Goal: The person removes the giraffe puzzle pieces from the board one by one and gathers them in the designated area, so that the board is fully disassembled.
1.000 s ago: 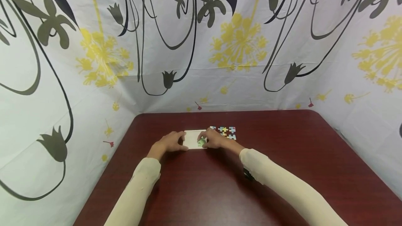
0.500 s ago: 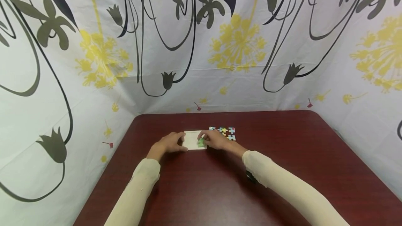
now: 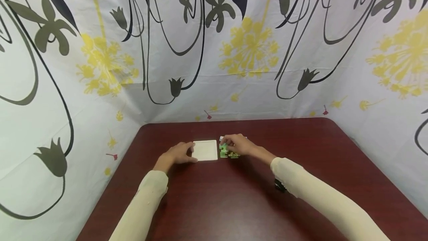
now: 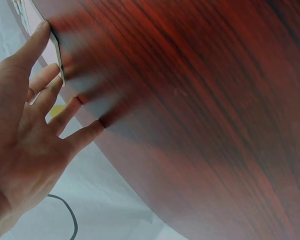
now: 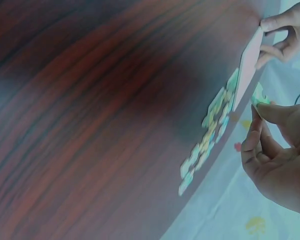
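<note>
A flat white board [image 3: 205, 150] with a thin rim lies on the dark red table. My left hand [image 3: 177, 153] holds its left side, thumb at the near corner and a finger at the far one. In the left wrist view, the other fingers of the left hand [image 4: 35, 115] spread toward the tabletop. My right hand [image 3: 241, 145] is just right of the board, over the jigsaw pieces [image 3: 223, 154] and hiding some. Seen from the right wrist, its thumb and fingertips pinch a green jigsaw piece [image 5: 260, 93], raised above the others.
Several jigsaw pieces [image 5: 206, 142] in green, yellow and blue lie in rows beside the board. The table [image 3: 214, 200] stretches toward me and to both sides. A patterned cloth [image 3: 247, 96] hangs along its far edge. A dark object [image 3: 280, 185] sits under the right sleeve.
My right hand has moved right, off the board to above the pieces, taking the green jigsaw piece with it. The board's surface now shows bare. My left hand stays at the board's left side.
</note>
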{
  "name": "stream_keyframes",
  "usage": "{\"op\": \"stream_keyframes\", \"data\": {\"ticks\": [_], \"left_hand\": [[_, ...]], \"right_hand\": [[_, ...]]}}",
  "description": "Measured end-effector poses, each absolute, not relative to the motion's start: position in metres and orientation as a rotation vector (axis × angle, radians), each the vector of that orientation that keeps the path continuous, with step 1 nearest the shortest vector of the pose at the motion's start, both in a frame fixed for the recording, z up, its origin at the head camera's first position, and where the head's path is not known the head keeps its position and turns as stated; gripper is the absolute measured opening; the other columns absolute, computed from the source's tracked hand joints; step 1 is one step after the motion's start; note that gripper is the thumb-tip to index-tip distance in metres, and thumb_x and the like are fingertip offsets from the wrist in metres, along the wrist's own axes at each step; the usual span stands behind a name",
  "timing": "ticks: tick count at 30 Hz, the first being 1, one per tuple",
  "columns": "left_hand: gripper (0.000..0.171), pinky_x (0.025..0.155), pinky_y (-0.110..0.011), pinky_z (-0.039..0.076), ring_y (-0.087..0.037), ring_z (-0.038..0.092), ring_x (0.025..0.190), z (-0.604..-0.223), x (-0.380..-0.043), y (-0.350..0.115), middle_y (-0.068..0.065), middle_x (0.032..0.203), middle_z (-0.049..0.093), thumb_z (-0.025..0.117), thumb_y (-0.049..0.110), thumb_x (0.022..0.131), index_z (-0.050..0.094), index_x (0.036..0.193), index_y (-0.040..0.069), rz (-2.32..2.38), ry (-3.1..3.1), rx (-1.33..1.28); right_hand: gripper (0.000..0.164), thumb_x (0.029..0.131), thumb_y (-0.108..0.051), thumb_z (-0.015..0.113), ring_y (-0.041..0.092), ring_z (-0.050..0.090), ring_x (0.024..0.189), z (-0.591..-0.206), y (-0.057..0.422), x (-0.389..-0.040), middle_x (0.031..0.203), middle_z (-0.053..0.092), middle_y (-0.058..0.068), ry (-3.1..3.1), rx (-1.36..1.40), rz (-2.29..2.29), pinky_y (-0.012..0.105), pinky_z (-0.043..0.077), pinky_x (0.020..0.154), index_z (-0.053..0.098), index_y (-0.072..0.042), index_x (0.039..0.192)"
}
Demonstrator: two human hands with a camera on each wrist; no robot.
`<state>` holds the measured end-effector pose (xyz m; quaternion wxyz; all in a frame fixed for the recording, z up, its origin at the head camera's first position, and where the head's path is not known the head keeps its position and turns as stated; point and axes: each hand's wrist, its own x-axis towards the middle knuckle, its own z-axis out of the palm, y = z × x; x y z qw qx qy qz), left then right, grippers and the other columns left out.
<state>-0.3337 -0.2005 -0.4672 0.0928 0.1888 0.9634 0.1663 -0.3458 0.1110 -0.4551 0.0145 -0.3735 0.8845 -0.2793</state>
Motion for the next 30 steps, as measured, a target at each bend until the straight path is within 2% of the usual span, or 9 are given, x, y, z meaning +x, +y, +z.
{"op": "stream_keyframes", "data": {"ticks": [2, 8, 17, 24, 30], "left_hand": [[0.044, 0.09, -0.047, 0.047, -0.019, 0.054, 0.097, -0.467, -0.332, -0.201, 0.0, 0.101, 0.058, 0.083, 0.042, 0.089, 0.06, 0.114, 0.015, 0.502, 2.86, 0.561], [0.043, 0.089, -0.047, 0.047, -0.019, 0.054, 0.096, -0.467, -0.33, -0.201, -0.001, 0.1, 0.058, 0.084, 0.041, 0.088, 0.06, 0.113, 0.015, 0.509, 2.863, 0.549], [0.043, 0.091, -0.047, 0.047, -0.018, 0.054, 0.097, -0.467, -0.33, -0.202, 0.0, 0.102, 0.059, 0.084, 0.041, 0.088, 0.061, 0.114, 0.016, 0.518, 2.862, 0.55], [0.043, 0.091, -0.046, 0.047, -0.019, 0.055, 0.097, -0.466, -0.33, -0.202, -0.001, 0.102, 0.061, 0.084, 0.041, 0.088, 0.062, 0.115, 0.015, 0.515, 2.862, 0.549], [0.043, 0.091, -0.045, 0.047, -0.019, 0.054, 0.096, -0.466, -0.332, -0.2, -0.001, 0.101, 0.06, 0.084, 0.041, 0.088, 0.062, 0.114, 0.015, 0.514, 2.862, 0.565]], "right_hand": [[0.024, 0.1, 0.003, 0.062, 0.028, 0.073, 0.097, -0.454, 0.117, -0.345, 0.11, 0.074, 0.018, 2.762, -1.141, -0.86, 0.037, 0.057, 0.079, 0.069, -0.001, 0.121], [0.023, 0.099, 0.004, 0.063, 0.027, 0.073, 0.093, -0.451, 0.132, -0.343, 0.109, 0.074, 0.019, 2.773, -1.086, -0.834, 0.037, 0.055, 0.074, 0.07, -0.001, 0.12], [0.021, 0.098, 0.005, 0.064, 0.031, 0.073, 0.096, -0.455, 0.159, -0.341, 0.108, 0.074, 0.019, 2.782, -1.099, -0.784, 0.04, 0.058, 0.078, 0.071, -0.001, 0.117], [0.02, 0.099, 0.001, 0.067, 0.027, 0.072, 0.093, -0.463, 0.173, -0.338, 0.108, 0.073, 0.014, 2.782, -1.042, -0.735, 0.037, 0.057, 0.076, 0.072, -0.004, 0.117], [0.018, 0.099, -0.003, 0.068, 0.013, 0.066, 0.077, -0.471, 0.179, -0.336, 0.1, 0.075, 0.008, 2.83, -1.026, -0.671, 0.032, 0.053, 0.068, 0.074, -0.008, 0.116]]}}
